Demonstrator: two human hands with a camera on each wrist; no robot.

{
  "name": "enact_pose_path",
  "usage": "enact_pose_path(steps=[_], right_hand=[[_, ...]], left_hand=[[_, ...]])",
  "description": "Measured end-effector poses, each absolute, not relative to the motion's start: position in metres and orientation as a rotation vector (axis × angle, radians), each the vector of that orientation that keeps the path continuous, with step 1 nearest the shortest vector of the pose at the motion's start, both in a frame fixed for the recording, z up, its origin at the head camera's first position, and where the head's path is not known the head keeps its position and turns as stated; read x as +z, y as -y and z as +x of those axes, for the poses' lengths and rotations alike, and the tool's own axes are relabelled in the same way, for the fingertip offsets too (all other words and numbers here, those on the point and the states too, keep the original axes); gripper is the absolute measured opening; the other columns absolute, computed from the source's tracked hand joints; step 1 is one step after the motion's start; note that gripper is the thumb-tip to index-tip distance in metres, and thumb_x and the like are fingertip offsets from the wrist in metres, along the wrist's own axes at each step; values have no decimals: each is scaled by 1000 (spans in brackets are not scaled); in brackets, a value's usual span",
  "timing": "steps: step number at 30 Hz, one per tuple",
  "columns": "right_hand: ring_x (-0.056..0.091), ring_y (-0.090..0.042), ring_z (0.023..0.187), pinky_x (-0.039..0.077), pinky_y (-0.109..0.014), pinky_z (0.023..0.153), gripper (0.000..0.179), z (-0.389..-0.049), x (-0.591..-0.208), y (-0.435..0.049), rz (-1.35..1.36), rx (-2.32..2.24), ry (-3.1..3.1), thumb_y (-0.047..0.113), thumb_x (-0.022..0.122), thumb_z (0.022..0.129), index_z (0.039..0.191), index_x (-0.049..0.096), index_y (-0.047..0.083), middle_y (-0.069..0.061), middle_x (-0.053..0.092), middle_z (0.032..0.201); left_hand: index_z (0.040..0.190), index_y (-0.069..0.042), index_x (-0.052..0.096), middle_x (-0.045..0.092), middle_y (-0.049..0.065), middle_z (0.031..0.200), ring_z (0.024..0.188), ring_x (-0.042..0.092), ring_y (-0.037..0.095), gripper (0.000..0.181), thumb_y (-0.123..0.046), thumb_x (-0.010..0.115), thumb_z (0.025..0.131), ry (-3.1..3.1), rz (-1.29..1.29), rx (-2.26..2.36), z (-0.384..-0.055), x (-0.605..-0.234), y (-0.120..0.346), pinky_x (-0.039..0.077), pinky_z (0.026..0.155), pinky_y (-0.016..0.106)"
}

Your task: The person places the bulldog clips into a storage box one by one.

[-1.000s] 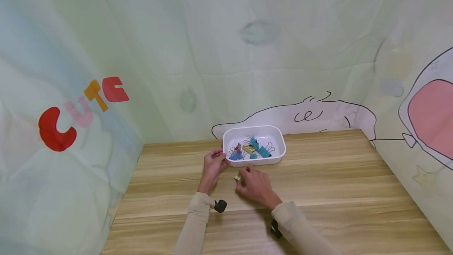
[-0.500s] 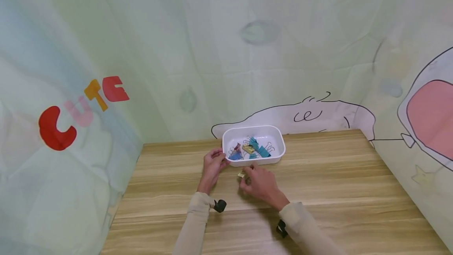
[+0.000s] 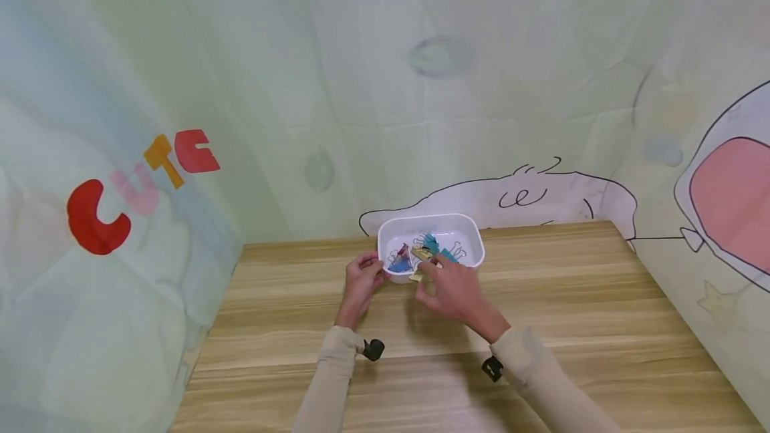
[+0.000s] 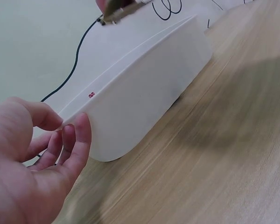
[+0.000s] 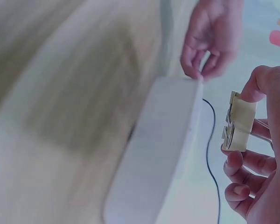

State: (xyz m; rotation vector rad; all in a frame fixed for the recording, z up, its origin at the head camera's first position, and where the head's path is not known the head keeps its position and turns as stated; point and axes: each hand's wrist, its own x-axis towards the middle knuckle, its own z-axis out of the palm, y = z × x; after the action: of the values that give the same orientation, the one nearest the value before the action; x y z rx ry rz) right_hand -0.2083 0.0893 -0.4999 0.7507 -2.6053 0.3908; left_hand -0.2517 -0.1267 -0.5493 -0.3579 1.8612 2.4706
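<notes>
A white plastic tray stands at the far edge of the table. My left hand pinches its near left corner, thumb and fingers meeting at the rim in the left wrist view. My right hand holds a gold binder clip above the tray's near rim. Wire handles show on that clip in the right wrist view. Inside the tray lie several binder clips, among them a teal clip, a blue clip and another gold one, partly hidden by my right fingers.
The wood-grain table extends to both sides and in front of the tray. Behind it hangs a printed cloth backdrop, close to the tray's back side.
My right hand has lifted the gold binder clip from the table and moved it forward, up to the tray's near rim. The left hand keeps its place on the tray.
</notes>
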Motion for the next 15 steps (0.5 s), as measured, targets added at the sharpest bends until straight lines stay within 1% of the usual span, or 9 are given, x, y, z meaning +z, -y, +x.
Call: enact_pose_path(steps=[4, 9, 12, 15], right_hand=[[63, -21, 68, 53, -36, 45, 32, -218, -486, -94, 716, 373, 2604, 35, 69, 83, 109, 77, 18, -7, 69, 101], [62, -24, 67, 54, -37, 47, 36, -234, -469, -103, 679, 373, 2648, 35, 66, 85, 113, 76, 15, -10, 69, 106], [61, -24, 65, 51, -35, 44, 38, -245, -460, -110, 650, 390, 2679, 34, 66, 87, 117, 75, 14, -13, 69, 110], [56, -23, 60, 44, -30, 40, 37, -255, -451, -117, 628, 412, 2702, 33, 67, 89, 119, 74, 12, -16, 69, 111]], left_hand=[[133, 18, 49, 52, 17, 112, 91, 62, 24, 35, 10, 57, 100, -1858, -366, 2470, -252, -548, 127, 64, 84, 32], [133, 18, 49, 52, 16, 110, 89, 63, 24, 35, 10, 57, 100, -1860, -377, 2473, -253, -549, 127, 65, 81, 29], [132, 18, 50, 52, 16, 110, 90, 63, 25, 34, 10, 57, 100, -1864, -373, 2470, -253, -550, 128, 64, 79, 28], [131, 18, 51, 52, 16, 110, 92, 63, 26, 33, 10, 57, 100, -1869, -369, 2463, -253, -549, 128, 64, 80, 28]])
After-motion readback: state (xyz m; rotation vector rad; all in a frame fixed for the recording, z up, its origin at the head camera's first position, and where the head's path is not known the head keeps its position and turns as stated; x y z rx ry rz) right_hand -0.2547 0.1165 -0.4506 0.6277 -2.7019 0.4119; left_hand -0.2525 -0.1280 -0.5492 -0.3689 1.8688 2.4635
